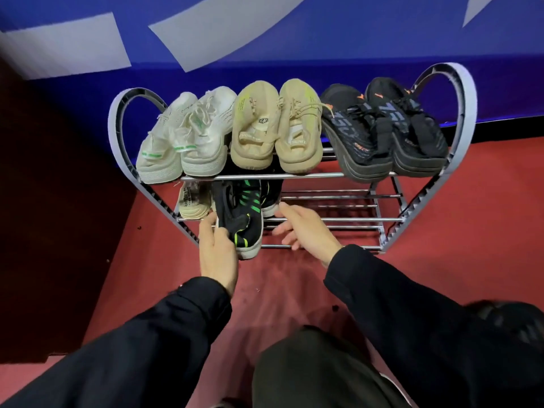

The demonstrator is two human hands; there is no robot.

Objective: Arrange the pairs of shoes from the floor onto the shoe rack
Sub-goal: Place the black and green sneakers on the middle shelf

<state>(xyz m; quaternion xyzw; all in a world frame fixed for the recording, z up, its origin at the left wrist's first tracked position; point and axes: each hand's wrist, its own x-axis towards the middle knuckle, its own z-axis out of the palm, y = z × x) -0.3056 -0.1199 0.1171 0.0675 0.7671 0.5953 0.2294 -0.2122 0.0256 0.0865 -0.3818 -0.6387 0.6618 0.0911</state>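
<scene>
While seating: left hand [216, 248] pinched the black-green shoe's [240, 220] heel.
Right hand [306, 228]: fingers spread, beside it.
Next: push it deeper onto the lower rack [338, 219] bars.

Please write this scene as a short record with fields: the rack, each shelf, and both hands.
rack: grey shoe rack, metal bars, on the red floor
top shelf: three pairs, namely white sneakers, beige sneakers, black sneakers
second shelf: a beige shoe at left; right part bare
left hand: holds a black-and-green sneaker at the second shelf
right hand: fingers open, beside a second dark shoe, mostly hidden
contact of right hand with it: cannot tell
</scene>
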